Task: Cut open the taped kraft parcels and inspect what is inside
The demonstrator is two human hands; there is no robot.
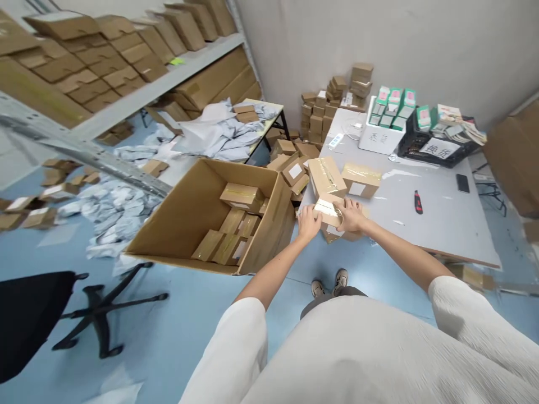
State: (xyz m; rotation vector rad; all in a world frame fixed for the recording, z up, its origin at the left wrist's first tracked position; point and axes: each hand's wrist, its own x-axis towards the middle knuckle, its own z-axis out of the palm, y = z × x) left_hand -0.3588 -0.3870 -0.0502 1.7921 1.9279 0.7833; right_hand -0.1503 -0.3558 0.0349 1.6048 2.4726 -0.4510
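Between my two hands is a small cardboard box (328,209) with shiny tape along its top. My left hand (309,223) grips its left side, and my right hand (352,215) is closed round its right side. Another carton with a white label (333,230) shows just below it, partly hidden by my right hand. Behind stand two taped cartons, a left one (326,175) and a right one with a white label (361,180), at the near left corner of the grey table (446,224). Left of my hands, a large open cardboard box (269,224) holds several small taped cartons (242,196).
On the table lie a red-and-black box cutter (418,202) and a phone (462,183). A white bin (381,138) and a black crate (432,148) stand at its back. Cartons are piled beyond the large box. A black swivel chair (99,308) is at lower left, near metal shelving (168,73).
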